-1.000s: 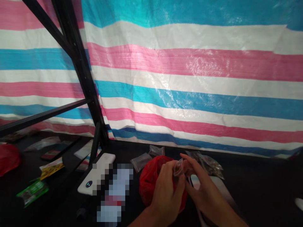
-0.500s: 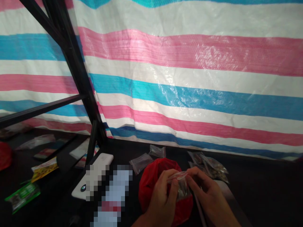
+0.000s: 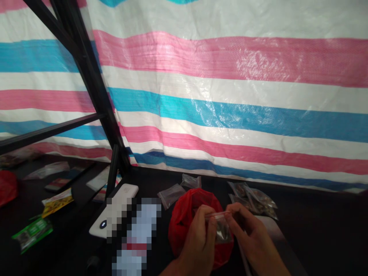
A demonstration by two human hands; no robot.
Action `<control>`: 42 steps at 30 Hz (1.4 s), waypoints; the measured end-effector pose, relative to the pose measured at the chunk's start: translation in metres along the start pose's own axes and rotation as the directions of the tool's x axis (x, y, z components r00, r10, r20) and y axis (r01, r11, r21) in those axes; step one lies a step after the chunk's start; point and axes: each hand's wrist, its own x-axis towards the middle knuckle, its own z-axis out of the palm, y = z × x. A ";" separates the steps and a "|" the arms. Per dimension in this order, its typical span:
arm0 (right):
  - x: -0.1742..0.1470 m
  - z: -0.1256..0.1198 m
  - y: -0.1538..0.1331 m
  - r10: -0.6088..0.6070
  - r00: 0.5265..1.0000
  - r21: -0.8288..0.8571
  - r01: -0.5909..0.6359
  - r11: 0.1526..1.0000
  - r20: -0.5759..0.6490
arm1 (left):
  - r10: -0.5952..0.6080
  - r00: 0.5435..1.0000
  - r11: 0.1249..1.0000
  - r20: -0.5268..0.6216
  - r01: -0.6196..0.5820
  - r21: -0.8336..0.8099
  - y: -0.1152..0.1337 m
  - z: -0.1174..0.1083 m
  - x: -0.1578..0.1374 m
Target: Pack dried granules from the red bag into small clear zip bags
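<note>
A small clear zip bag with something dull inside is stretched between my two hands, upright above a red plastic bag. My left hand pinches its top edge near the left corner. At the right corner, my right hand grips the same edge between thumb and fingers. The zip strip runs nearly straight between them. A thin pale stick-like thing shows below my right hand; whether the hand holds it, I cannot tell. The zip bag's contents are too dim to name.
Filled clear bags lie behind my right hand. Flat clear bags lie behind the red bag. A white phone-like device, a green packet and a yellow packet are left. A black metal post rises before striped sheeting.
The zip bag's mouth was loose and wavy; its edge is now drawn nearly straight between my fingers. Both hands keep their hold. The view has shifted slightly.
</note>
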 end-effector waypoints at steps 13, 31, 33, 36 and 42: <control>-0.004 0.006 -0.004 0.011 1.000 0.015 -0.011 1.000 -0.009 | 0.040 0.999 0.999 -0.033 -0.041 -0.028 0.001 0.001 0.003; -0.007 0.007 0.002 -0.199 0.980 -0.141 0.201 0.969 0.028 | 0.273 0.947 0.959 -0.168 -0.253 0.131 0.005 0.000 0.004; -0.008 0.006 0.000 -0.243 0.970 -0.177 0.241 0.954 0.011 | 0.260 0.950 0.962 -0.173 -0.239 0.134 0.007 -0.002 0.006; -0.006 -0.003 -0.007 -0.332 0.943 -0.226 0.327 0.918 0.014 | 0.242 0.962 0.964 -0.128 -0.224 0.143 0.011 -0.004 0.005; 0.011 -0.072 -0.007 -0.618 0.653 -0.573 0.328 0.751 -0.437 | 0.278 0.936 0.936 -0.217 -0.214 0.278 0.002 0.003 -0.008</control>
